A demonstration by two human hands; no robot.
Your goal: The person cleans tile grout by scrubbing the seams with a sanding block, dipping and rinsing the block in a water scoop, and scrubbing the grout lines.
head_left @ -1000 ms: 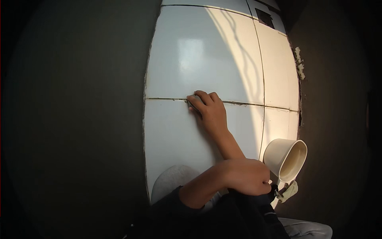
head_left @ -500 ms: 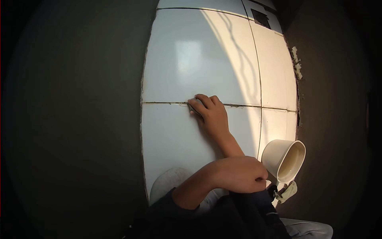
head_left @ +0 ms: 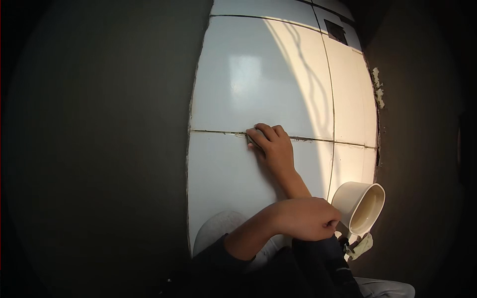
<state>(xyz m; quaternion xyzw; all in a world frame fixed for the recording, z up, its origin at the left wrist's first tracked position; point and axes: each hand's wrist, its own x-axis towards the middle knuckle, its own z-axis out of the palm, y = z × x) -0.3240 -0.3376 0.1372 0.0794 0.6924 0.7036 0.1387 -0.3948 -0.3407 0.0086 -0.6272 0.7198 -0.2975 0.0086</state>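
My right hand (head_left: 274,146) is palm down on the white floor tiles (head_left: 238,174). Its fingers close around a small greyish-green piece (head_left: 250,141), mostly covered by the hand, which presses at the dark joint (head_left: 218,132) between two tiles. My left forearm crosses over the right one. At its end my left hand (head_left: 320,221) is curled into a fist by the right forearm, with nothing showing in it. Close to that fist stands a cream plastic mug (head_left: 343,201), its mouth toward the right and what looks like pale liquid inside.
A crumpled pale cloth or wrapper (head_left: 361,247) lies below the mug. Dark grey surfaces (head_left: 99,139) border the tiles on both sides. Farther up, a dark square hole (head_left: 336,32) breaks a tile, and white flakes (head_left: 379,88) cling along the right edge.
The whole view has shifted, so tiles, mug and hands appear slightly farther right and lower. My right hand stays on the same joint, and my left fist keeps its place over the right arm.
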